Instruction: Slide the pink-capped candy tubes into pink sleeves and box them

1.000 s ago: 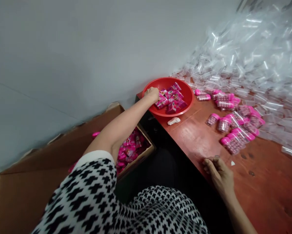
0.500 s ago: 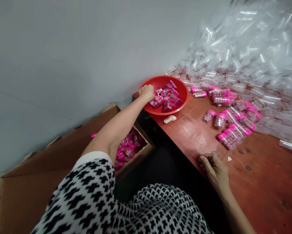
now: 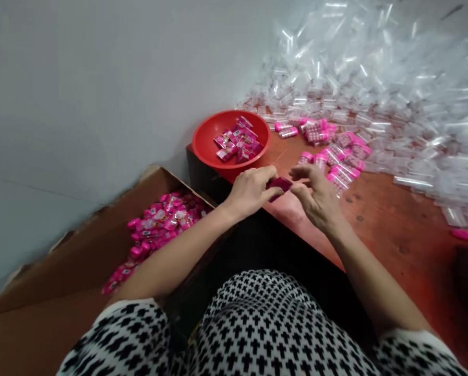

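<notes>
A small pink wrapper sleeve (image 3: 281,184) is pinched in my left hand (image 3: 251,192), just over the near edge of the table. My right hand (image 3: 318,201) faces it from the other side, thumb and fingers apart, its fingertips close to the sleeve's end; I cannot tell whether they touch it. Behind my left hand sits a red bowl (image 3: 206,138) with several more pink wrappers (image 3: 239,141) inside. Beyond my right hand lie small clear jars with pink caps (image 3: 341,175), filled with pink balls.
A large heap of clear empty tubes (image 3: 359,78) covers the back right of the wooden table (image 3: 378,230). To the left, below the table, a cardboard box (image 3: 73,271) holds many pink-wrapped jars (image 3: 163,219). A grey wall (image 3: 100,78) rises behind.
My left hand has left the bowl and come toward me with a wrapper sleeve. My right hand has lifted from the table edge and moved to meet it. The view has shifted right.
</notes>
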`<state>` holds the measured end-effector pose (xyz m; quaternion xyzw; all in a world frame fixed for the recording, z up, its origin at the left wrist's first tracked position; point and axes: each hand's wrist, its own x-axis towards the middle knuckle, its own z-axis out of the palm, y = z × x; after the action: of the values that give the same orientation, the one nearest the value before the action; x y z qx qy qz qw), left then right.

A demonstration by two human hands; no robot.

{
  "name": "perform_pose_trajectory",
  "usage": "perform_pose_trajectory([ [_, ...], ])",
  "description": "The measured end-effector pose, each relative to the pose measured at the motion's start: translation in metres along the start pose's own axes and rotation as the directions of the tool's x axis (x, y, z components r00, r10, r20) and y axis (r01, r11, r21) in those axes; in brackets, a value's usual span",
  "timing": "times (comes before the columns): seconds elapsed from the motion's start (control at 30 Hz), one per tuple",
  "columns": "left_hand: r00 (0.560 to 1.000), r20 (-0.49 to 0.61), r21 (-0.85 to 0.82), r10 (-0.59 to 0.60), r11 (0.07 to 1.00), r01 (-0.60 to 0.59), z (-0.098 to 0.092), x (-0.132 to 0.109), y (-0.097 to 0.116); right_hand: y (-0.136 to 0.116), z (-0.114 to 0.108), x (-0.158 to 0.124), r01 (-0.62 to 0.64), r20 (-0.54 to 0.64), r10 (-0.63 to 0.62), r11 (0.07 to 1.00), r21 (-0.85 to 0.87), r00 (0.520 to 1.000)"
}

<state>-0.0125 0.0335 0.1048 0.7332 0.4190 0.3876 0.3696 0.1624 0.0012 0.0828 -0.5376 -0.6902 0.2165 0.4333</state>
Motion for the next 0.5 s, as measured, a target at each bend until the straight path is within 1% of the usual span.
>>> perform_pose_trajectory([
  [0.07, 1.000, 0.006, -0.110, -0.007, 0.994, 0.008, 0.015, -0.009, 0.006, -0.006, 0.003, 0.008, 0.020, 0.038, -0.016, 0.995, -0.097, 0.999],
  [0.13, 0.998, -0.017, -0.249, -0.058, 0.967, 0.052, 0.027, -0.016, 0.005, -0.004, 0.007, 0.008, -0.003, 0.018, 0.005, 0.990, -0.140, 1.000],
  [0.17, 0.995, -0.030, -0.342, -0.100, 0.936, 0.084, 0.033, -0.020, 0.002, -0.002, 0.009, 0.007, -0.022, -0.014, 0.020, 0.989, -0.143, 1.000],
  [0.23, 0.977, -0.049, -0.552, -0.208, 0.821, 0.147, 0.046, -0.028, -0.005, 0.005, 0.011, 0.003, -0.069, -0.096, 0.057, 0.990, -0.125, 0.994],
  [0.3, 0.940, -0.065, -0.726, -0.335, 0.662, 0.185, 0.060, -0.035, -0.011, 0.011, 0.012, 0.000, -0.113, -0.159, 0.096, 0.989, -0.099, 0.983],
  [0.37, 0.895, -0.093, -0.829, -0.435, 0.532, 0.172, 0.073, -0.039, -0.013, 0.013, 0.013, -0.002, -0.149, -0.189, 0.129, 0.984, -0.095, 0.973],
  [0.43, 0.844, -0.145, -0.879, -0.516, 0.460, 0.130, 0.083, -0.039, -0.014, 0.011, 0.018, -0.007, -0.168, -0.206, 0.142, 0.979, -0.114, 0.968],
  [0.5, 0.771, -0.192, -0.888, -0.608, 0.442, 0.127, 0.087, -0.037, -0.015, 0.005, 0.026, -0.017, -0.159, -0.213, 0.127, 0.977, -0.141, 0.969],
])
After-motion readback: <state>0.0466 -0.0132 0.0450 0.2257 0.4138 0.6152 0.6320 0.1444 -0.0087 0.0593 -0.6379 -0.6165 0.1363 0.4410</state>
